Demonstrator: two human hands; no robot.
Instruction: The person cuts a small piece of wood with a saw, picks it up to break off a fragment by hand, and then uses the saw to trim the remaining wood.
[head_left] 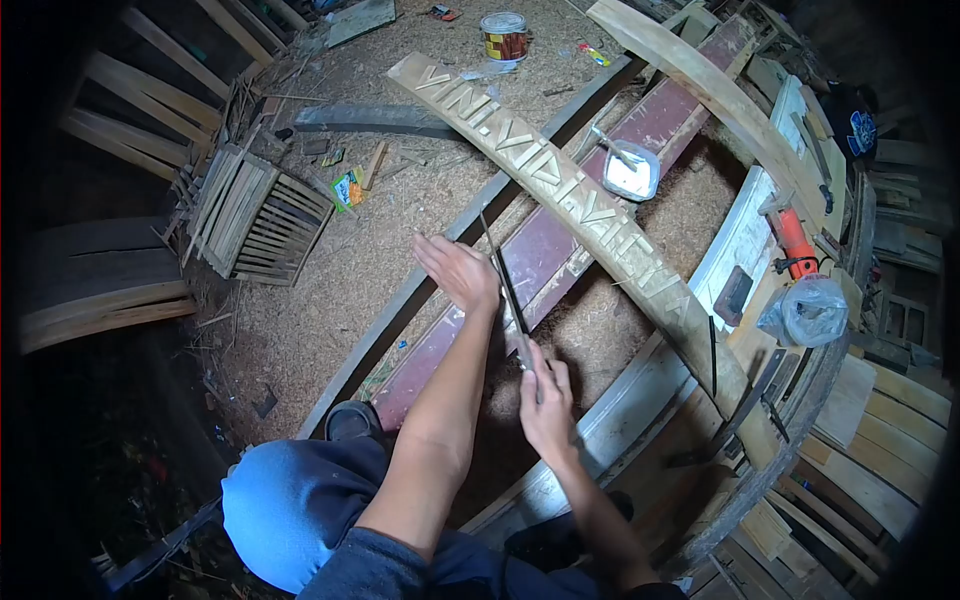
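Note:
My right hand is closed round the handle end of a long, dark, narrow-bladed tool, whose exact kind I cannot make out. Its blade points away from me over a reddish-purple plank. Just left of the blade, my left hand is open, fingers stretched out together; whether its palm touches the blade is unclear. Beyond both hands, a long curved wooden board with raised letter-like pieces lies slantwise across the plank. A white tub with a brush-like handle in it stands beside that board.
A second curved board lies at upper right. An orange power tool and a plastic bag sit on the right-hand bench. A paint can and a yellow-green packet rest on the shavings-covered floor, near a slatted wooden piece.

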